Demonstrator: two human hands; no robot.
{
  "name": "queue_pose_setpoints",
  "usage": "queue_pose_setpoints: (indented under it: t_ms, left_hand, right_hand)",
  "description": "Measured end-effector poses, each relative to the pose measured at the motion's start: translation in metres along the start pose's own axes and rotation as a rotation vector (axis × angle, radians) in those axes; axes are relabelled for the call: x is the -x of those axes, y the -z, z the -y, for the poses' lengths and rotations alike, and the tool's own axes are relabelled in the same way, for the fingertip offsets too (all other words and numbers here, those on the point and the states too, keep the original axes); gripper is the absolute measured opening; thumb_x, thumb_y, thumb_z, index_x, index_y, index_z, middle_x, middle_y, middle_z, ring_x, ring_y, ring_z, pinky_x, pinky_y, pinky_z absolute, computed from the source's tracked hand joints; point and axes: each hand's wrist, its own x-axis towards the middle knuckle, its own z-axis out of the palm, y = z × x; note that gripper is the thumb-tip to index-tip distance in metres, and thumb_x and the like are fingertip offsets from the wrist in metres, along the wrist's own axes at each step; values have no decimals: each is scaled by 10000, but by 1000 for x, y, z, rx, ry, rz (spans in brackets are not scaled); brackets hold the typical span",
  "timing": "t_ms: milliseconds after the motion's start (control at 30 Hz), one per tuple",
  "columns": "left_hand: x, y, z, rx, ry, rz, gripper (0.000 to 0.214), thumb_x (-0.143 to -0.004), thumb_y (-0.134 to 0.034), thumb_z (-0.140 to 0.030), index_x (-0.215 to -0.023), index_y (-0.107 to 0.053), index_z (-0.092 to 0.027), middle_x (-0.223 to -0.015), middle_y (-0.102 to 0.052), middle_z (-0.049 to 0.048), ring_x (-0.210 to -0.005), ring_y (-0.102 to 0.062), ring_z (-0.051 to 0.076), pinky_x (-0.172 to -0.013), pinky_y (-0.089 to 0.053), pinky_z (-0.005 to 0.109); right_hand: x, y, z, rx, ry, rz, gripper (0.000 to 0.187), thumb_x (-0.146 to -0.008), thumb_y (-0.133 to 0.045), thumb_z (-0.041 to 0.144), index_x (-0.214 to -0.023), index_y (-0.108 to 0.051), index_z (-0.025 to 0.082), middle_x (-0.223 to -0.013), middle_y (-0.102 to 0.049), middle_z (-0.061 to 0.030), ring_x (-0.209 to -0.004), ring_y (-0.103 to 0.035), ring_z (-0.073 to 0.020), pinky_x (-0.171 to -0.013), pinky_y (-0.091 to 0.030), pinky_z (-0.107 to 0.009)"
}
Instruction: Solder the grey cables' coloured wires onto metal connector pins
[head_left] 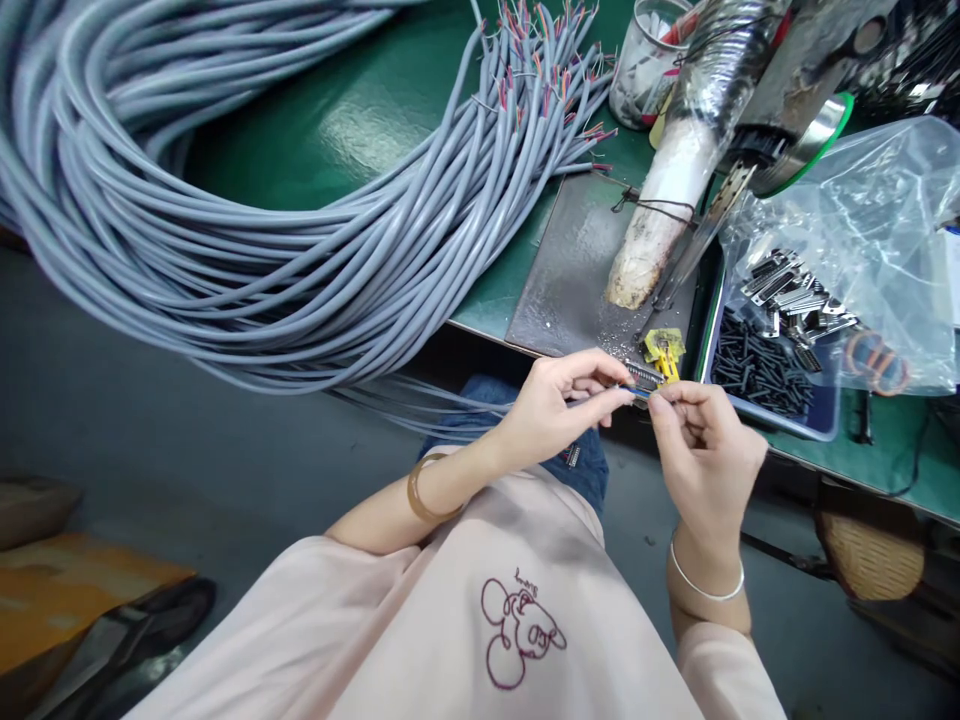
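Note:
A thin blue wire point(636, 391) stretches between the fingertips of both hands at the table's front edge. My left hand point(559, 405) is closed in a pinch at the wire's left end, and a grey cable point(480, 404) runs in beneath it from the left. Thumb and forefinger of my right hand point(705, 430) pinch the right end. Right behind the fingertips sits a small metal connector point(642, 374) with a row of pins, beside a yellow holder point(664, 352). My fingers partly cover the connector.
A large bundle of grey cables point(300, 230) with stripped coloured ends lies left. A white-tipped wrapped tube point(649, 240) hangs over a dark metal plate point(559, 260). To the right, a bin point(825, 425) holds black sleeves and metal parts beside a plastic bag point(900, 200). A jar point(645, 65) stands behind.

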Motion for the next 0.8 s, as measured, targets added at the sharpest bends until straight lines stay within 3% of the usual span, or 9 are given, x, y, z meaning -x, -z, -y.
queue_pose_setpoints:
  t_ms: [67,133,233,300,433,533,667,800]
  left_hand:
    - [2,-2,3,-68,-70,-31,125,-831,-752,-246,-863,-708,-133,-782,-706,35,-633,-629,78,-608,-524,181]
    - [2,-2,6,6,-46,-52,130,-828,-757,-245,-843,-692,-133,-773,-717,36,-599,-611,69,-571,-504,175]
    - [-3,2,8,298,127,7,207,-829,-764,-287,-842,-614,-144,-708,-709,11,-423,-521,41,-404,-393,162]
    - [-7,6,8,457,240,79,235,-825,-765,-292,-834,-578,-150,-683,-699,-1,-366,-487,33,-352,-327,156]
    - [-12,11,5,581,384,176,253,-799,-774,-278,-802,-561,-141,-672,-685,-6,-339,-470,21,-340,-301,151]
    - [-11,10,4,572,409,184,290,-767,-800,-292,-789,-551,-144,-653,-681,-8,-333,-465,24,-332,-298,153]
    - [-8,8,4,476,331,154,329,-757,-826,-330,-802,-556,-148,-658,-694,-6,-357,-500,37,-340,-337,152]
    - [-5,6,6,292,222,67,295,-779,-819,-338,-842,-610,-141,-688,-704,1,-419,-535,45,-402,-417,163]
  right_hand:
    - [-1,2,3,-168,-160,33,112,-925,-669,311,-899,-652,203,-606,-559,68,-444,-435,-50,-418,-315,-187]
    - [-1,4,4,-208,-200,-79,129,-916,-680,322,-889,-677,196,-614,-567,57,-449,-447,-53,-406,-304,-188]
    - [-2,6,3,-101,-121,-311,115,-899,-696,272,-995,-743,227,-577,-548,63,-433,-439,-58,-405,-293,-208]
    - [-2,6,3,-36,-36,-340,168,-886,-707,235,-1040,-760,272,-605,-600,57,-436,-441,-60,-417,-311,-220]
    - [-2,4,7,33,119,-296,231,-875,-721,187,-1054,-762,326,-754,-719,42,-492,-502,-68,-470,-383,-229]
    - [-3,6,8,186,262,-207,308,-876,-738,191,-1139,-740,351,-627,-621,65,-477,-444,-70,-511,-369,-246]
    - [-5,8,1,389,416,-66,386,-893,-730,207,-1256,-682,327,-571,-540,78,-491,-429,-79,-548,-332,-274]
    - [-6,8,-4,393,423,6,204,-906,-708,197,-1102,-690,247,-686,-666,56,-531,-500,-74,-571,-363,-260]
